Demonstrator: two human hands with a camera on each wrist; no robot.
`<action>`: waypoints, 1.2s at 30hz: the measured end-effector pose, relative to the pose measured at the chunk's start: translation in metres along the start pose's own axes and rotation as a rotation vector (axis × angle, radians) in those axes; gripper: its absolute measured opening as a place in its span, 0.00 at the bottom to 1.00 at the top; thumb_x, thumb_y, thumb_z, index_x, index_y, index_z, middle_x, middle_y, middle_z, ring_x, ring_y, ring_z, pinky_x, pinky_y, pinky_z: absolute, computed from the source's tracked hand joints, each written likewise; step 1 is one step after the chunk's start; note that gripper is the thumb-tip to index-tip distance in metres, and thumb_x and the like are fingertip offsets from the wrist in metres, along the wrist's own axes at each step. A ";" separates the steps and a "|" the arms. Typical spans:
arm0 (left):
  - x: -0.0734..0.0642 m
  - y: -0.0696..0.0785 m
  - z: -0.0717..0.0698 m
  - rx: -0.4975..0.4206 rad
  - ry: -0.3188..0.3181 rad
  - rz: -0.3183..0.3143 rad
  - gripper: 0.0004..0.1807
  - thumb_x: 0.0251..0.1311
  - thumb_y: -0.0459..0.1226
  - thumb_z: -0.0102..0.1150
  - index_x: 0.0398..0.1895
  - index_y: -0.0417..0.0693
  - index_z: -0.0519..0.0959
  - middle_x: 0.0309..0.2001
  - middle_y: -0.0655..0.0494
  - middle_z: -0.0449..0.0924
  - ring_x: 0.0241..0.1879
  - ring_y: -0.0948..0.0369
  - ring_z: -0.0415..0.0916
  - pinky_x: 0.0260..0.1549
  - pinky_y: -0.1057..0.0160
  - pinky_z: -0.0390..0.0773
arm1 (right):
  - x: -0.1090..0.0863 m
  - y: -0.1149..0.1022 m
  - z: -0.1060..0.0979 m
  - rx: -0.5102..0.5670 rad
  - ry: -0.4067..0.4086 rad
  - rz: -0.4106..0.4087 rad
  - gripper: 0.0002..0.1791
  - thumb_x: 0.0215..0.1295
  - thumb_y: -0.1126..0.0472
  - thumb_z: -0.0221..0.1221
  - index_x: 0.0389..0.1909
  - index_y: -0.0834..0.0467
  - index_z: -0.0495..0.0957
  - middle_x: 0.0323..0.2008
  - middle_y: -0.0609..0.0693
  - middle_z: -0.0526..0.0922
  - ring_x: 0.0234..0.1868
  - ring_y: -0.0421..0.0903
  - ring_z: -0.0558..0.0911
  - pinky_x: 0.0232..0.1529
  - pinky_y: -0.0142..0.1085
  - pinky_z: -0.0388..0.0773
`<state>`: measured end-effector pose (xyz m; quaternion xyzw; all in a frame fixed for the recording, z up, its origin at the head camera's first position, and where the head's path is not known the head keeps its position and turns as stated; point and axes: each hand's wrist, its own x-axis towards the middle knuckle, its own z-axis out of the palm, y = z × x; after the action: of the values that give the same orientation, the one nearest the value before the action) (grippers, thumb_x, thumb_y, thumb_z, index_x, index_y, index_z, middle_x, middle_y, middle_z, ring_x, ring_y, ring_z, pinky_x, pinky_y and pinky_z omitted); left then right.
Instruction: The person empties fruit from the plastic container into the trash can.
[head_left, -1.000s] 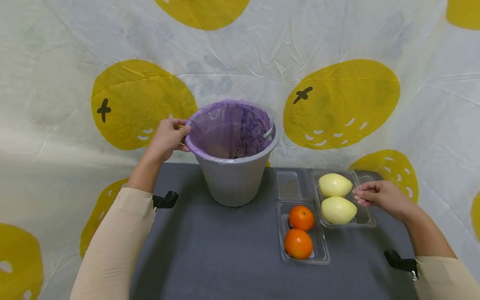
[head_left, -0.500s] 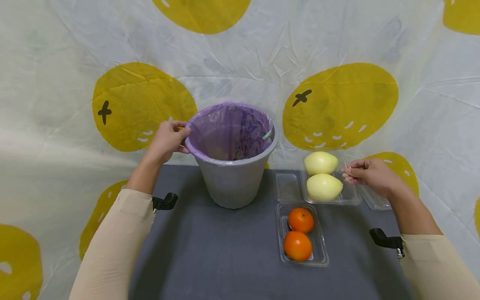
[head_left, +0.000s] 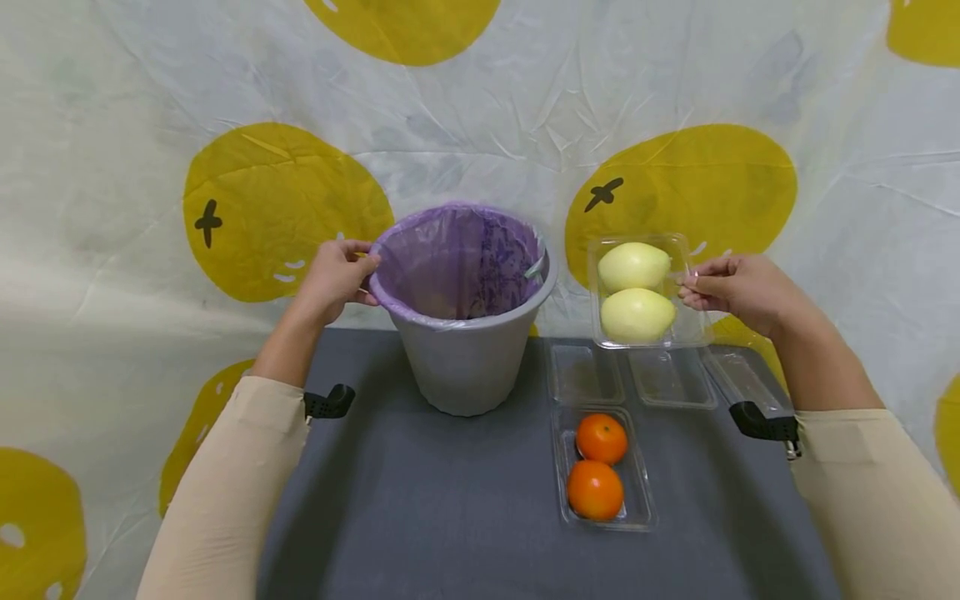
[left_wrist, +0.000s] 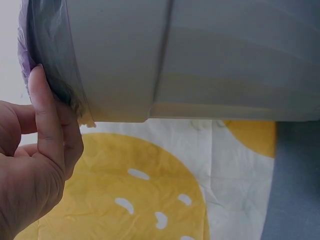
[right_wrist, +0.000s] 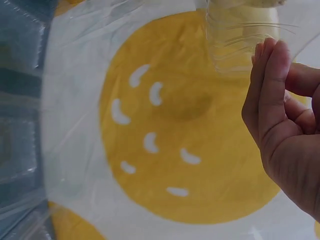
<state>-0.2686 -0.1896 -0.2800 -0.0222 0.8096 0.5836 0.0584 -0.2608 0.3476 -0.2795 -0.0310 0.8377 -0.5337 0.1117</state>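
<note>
At the bin's left rim, my left hand [head_left: 333, 283] pinches the edge where a purple bag liner [head_left: 438, 258] folds over. The grey waste bin [head_left: 472, 367] stands upright on the table; its lower inside is partly hidden. In the left wrist view, fingers [left_wrist: 47, 115] lie along the outside of the rim. My right hand [head_left: 742, 292] pinches the right edge of a see-through plastic tray [head_left: 687, 329], held above the table. Two pale yellow pointed-oval fruits [head_left: 637, 315] sit in it. The right wrist view shows the fingertips against a tray corner [right_wrist: 232, 57].
Two round orange fruits [head_left: 595, 490] sit in another see-through tray [head_left: 640, 500] near the middle right. Behind it lie further see-through trays [head_left: 587, 375] on the dark grey table [head_left: 450, 517]. A sheet with yellow prints [head_left: 480, 117] hangs at the back.
My right hand has lifted the tray with the two pale yellow fruits off the table, up and to the left, uncovering another tray. The left hand has stayed at the bin rim.
</note>
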 end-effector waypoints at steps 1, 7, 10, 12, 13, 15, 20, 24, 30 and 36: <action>0.000 0.000 0.000 -0.001 -0.002 0.000 0.29 0.78 0.38 0.52 0.77 0.36 0.62 0.57 0.37 0.72 0.29 0.61 0.81 0.26 0.67 0.87 | 0.001 -0.005 0.000 -0.004 0.004 -0.002 0.10 0.77 0.61 0.58 0.48 0.62 0.84 0.34 0.39 0.88 0.36 0.36 0.88 0.42 0.29 0.87; 0.000 -0.001 -0.001 0.001 0.005 0.005 0.29 0.78 0.38 0.52 0.77 0.36 0.64 0.56 0.37 0.72 0.29 0.61 0.81 0.26 0.67 0.87 | 0.012 -0.032 -0.001 0.003 0.003 -0.015 0.09 0.78 0.61 0.56 0.46 0.57 0.84 0.33 0.39 0.89 0.37 0.36 0.88 0.42 0.29 0.87; 0.000 -0.001 -0.001 0.002 0.010 0.003 0.28 0.78 0.38 0.52 0.76 0.37 0.64 0.56 0.38 0.72 0.30 0.60 0.81 0.26 0.67 0.87 | 0.017 -0.044 -0.001 0.008 0.008 -0.019 0.09 0.78 0.61 0.56 0.44 0.56 0.85 0.33 0.40 0.88 0.36 0.36 0.88 0.42 0.28 0.87; 0.000 -0.002 -0.001 0.003 0.009 0.000 0.28 0.78 0.38 0.52 0.76 0.37 0.64 0.56 0.38 0.71 0.30 0.60 0.81 0.27 0.66 0.87 | 0.019 -0.051 -0.001 0.016 0.006 -0.011 0.09 0.77 0.61 0.57 0.42 0.54 0.87 0.33 0.41 0.89 0.35 0.36 0.88 0.41 0.28 0.87; 0.000 -0.002 0.000 0.004 0.008 -0.002 0.28 0.78 0.38 0.52 0.76 0.37 0.64 0.56 0.38 0.71 0.30 0.60 0.80 0.27 0.66 0.87 | 0.021 -0.055 0.000 0.017 0.006 -0.012 0.10 0.77 0.61 0.57 0.41 0.53 0.87 0.33 0.41 0.89 0.35 0.36 0.88 0.41 0.28 0.87; 0.000 -0.002 0.000 0.003 0.008 -0.003 0.28 0.78 0.38 0.51 0.76 0.37 0.64 0.56 0.38 0.71 0.31 0.60 0.81 0.27 0.66 0.87 | 0.023 -0.062 0.000 0.026 0.005 -0.012 0.11 0.76 0.61 0.57 0.37 0.50 0.88 0.33 0.42 0.89 0.35 0.37 0.88 0.41 0.28 0.87; 0.000 -0.002 -0.001 0.002 0.006 -0.004 0.29 0.78 0.38 0.51 0.77 0.37 0.63 0.58 0.37 0.70 0.30 0.60 0.80 0.26 0.67 0.87 | 0.034 -0.082 0.005 0.087 0.014 -0.027 0.09 0.74 0.61 0.60 0.34 0.53 0.87 0.32 0.45 0.89 0.33 0.38 0.88 0.39 0.28 0.87; 0.000 -0.001 -0.003 0.005 0.006 -0.010 0.30 0.78 0.38 0.52 0.78 0.37 0.62 0.59 0.37 0.70 0.31 0.60 0.80 0.26 0.67 0.87 | 0.047 -0.100 0.018 0.130 0.034 -0.041 0.05 0.71 0.62 0.63 0.37 0.59 0.86 0.31 0.47 0.88 0.32 0.39 0.87 0.38 0.28 0.87; 0.001 0.001 -0.002 0.002 0.005 -0.009 0.30 0.78 0.38 0.52 0.78 0.37 0.62 0.60 0.36 0.70 0.30 0.60 0.80 0.26 0.66 0.87 | 0.064 -0.126 0.038 0.147 0.076 -0.067 0.07 0.70 0.65 0.64 0.43 0.66 0.83 0.31 0.48 0.87 0.30 0.39 0.86 0.38 0.29 0.88; 0.000 -0.001 -0.001 0.000 -0.001 -0.006 0.30 0.78 0.38 0.52 0.78 0.37 0.62 0.58 0.36 0.70 0.30 0.60 0.80 0.26 0.66 0.87 | 0.074 -0.137 0.060 0.232 0.105 -0.149 0.06 0.69 0.72 0.63 0.30 0.63 0.83 0.24 0.50 0.85 0.24 0.40 0.86 0.31 0.29 0.87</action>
<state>-0.2682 -0.1912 -0.2802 -0.0243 0.8095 0.5835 0.0607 -0.3286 0.2234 -0.1915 -0.0521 0.7704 -0.6347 0.0303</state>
